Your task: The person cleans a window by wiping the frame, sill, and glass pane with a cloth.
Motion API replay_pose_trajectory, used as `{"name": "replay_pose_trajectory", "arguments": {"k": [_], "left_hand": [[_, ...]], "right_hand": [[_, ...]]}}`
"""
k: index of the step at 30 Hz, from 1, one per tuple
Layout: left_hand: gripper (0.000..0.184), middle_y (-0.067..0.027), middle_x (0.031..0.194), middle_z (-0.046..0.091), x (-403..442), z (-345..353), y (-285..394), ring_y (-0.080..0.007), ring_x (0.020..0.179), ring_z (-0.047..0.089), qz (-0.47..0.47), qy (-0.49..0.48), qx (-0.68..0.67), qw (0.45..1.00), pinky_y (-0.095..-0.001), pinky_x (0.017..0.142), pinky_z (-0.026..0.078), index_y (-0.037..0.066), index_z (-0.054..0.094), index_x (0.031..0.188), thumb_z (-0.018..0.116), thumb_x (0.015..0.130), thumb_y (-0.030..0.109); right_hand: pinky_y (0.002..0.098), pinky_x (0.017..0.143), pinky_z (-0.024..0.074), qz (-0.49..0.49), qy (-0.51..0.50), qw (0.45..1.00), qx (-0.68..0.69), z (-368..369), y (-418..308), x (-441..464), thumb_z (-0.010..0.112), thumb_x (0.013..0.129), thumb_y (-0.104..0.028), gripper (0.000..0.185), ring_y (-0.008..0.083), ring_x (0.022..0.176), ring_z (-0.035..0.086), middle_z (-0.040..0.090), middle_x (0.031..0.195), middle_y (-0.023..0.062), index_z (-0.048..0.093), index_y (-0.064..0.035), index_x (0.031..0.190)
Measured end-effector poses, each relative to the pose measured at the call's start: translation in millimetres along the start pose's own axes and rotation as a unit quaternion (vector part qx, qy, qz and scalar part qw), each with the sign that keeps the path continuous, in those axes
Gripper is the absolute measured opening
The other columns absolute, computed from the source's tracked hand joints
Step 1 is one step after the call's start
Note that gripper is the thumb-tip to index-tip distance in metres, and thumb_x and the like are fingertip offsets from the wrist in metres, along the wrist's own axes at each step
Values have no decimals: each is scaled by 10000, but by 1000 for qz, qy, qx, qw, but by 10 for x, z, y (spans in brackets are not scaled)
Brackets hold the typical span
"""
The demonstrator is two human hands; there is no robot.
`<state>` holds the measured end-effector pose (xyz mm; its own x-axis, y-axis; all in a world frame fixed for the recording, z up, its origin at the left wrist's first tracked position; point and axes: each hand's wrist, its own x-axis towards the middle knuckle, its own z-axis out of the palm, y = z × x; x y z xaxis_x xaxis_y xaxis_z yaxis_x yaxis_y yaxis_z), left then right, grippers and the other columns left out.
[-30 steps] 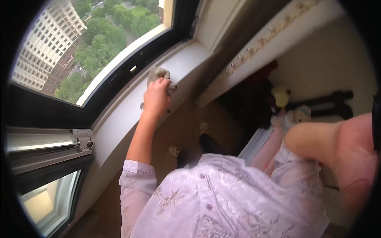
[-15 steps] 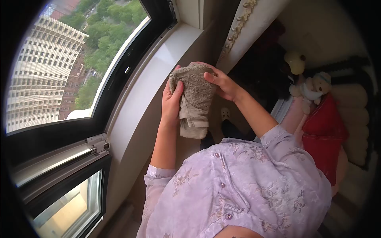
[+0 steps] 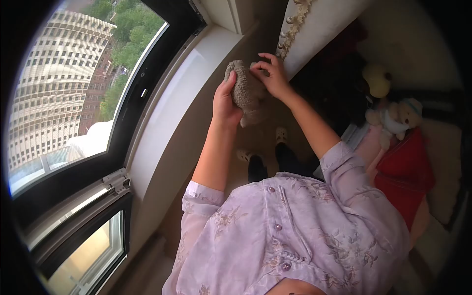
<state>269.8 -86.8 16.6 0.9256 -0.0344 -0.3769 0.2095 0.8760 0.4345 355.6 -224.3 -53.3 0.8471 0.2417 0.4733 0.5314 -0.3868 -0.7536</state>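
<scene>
A grey-brown terry cloth (image 3: 242,93), folded into a bundle, is held up between me and the windowsill. My left hand (image 3: 228,102) grips it from the left, with the thumb lying along its near face. At the cloth's upper right, my right hand (image 3: 273,76) pinches its edge between thumb and forefinger, the other fingers raised. The cloth's right-hand part is in shadow, and its far side is hidden from me.
Along the left runs a white windowsill (image 3: 184,93) below a dark-framed window (image 3: 135,93). A pale curtain (image 3: 319,29) with gold trim hangs ahead. At right are a plush toy (image 3: 400,118) and a red cloth item (image 3: 405,172). My shoes (image 3: 281,135) show on the floor.
The cloth has turned and now shows a narrower side, bunched in my left hand. My right hand has shifted from a broad hold to a fingertip pinch. Both hands moved slightly away from me.
</scene>
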Motion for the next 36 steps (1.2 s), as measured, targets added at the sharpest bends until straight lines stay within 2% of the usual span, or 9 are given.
{"name": "replay_pose_trajectory", "arguments": {"k": [1, 2, 5, 9, 14, 24, 27, 29, 36], "left_hand": [[309, -115, 1060, 621, 36, 26, -40, -231, 940, 614, -4, -7, -24, 1000, -365, 834, 500, 7, 542, 1123, 495, 933, 247], [316, -121, 1069, 618, 79, 64, -59, -239, 958, 609, -7, -16, -48, 999, -374, 851, 494, 7, 540, 1130, 489, 935, 251], [334, -143, 1120, 598, 260, 138, -54, -272, 1035, 577, -20, -4, -76, 997, -415, 919, 458, 2, 528, 1155, 473, 938, 250], [311, -148, 1127, 595, 872, 115, -125, -286, 1040, 572, -41, 63, -80, 994, -428, 938, 447, 0, 532, 1147, 475, 934, 219], [282, -126, 1121, 605, 1612, 253, -308, -282, 1022, 578, 27, 152, -96, 983, -419, 934, 448, 17, 552, 1126, 483, 919, 196], [386, -122, 1114, 584, 2450, 503, -650, -282, 956, 573, 110, 207, -128, 964, -388, 862, 469, -14, 522, 1173, 562, 854, 199], [369, -124, 1146, 577, 2286, 460, -631, -283, 996, 565, 98, 198, -147, 964, -410, 882, 459, 0, 514, 1189, 519, 877, 197], [336, -124, 1180, 571, 1970, 388, -509, -282, 1057, 543, 74, 157, -159, 972, -423, 935, 425, 45, 532, 1183, 467, 898, 209], [295, -140, 1059, 599, 2265, 506, -663, -266, 924, 592, 78, 245, -80, 963, -385, 791, 489, -21, 548, 1125, 541, 874, 135]], "right_hand": [[334, 904, 387, -74, 9, 997, -22, -38, 61, 61, 683, 802, -241, 134, 238, 954, 510, 601, 908, 49, 666, -126, 871], [284, 920, 366, 50, -84, 978, 186, -69, 112, 104, 609, 874, -254, 151, 185, 933, 516, 599, 920, 13, 645, -108, 873], [246, 934, 353, 328, -103, 849, 402, -188, 134, 197, 551, 917, -286, 198, 124, 981, 518, 610, 965, -19, 625, -102, 909], [274, 832, 444, 464, -10, 731, 500, -33, 307, 545, 591, 873, -395, 354, 119, 930, 569, 630, 1003, 22, 625, -63, 990], [337, 775, 515, 515, -126, 614, 584, -82, 522, 1043, 680, 795, -255, 279, 199, 821, 626, 653, 913, 71, 627, -45, 970], [305, 829, 491, 482, 13, 755, 445, -345, 966, 1342, 614, 845, -241, 309, 197, 912, 601, 635, 1011, 82, 600, -15, 1056], [309, 837, 487, 518, -51, 727, 448, -443, 857, 1420, 607, 853, -252, 339, 191, 959, 590, 620, 1060, 86, 584, -9, 1088], [329, 815, 494, 412, -53, 828, 376, -302, 599, 1323, 634, 838, -226, 324, 179, 962, 588, 619, 1077, 78, 595, -25, 1089], [316, 860, 480, 509, -2, 737, 444, -319, 1081, 1304, 661, 817, -252, 371, 196, 979, 583, 621, 1081, 83, 596, -40, 1114]]}}
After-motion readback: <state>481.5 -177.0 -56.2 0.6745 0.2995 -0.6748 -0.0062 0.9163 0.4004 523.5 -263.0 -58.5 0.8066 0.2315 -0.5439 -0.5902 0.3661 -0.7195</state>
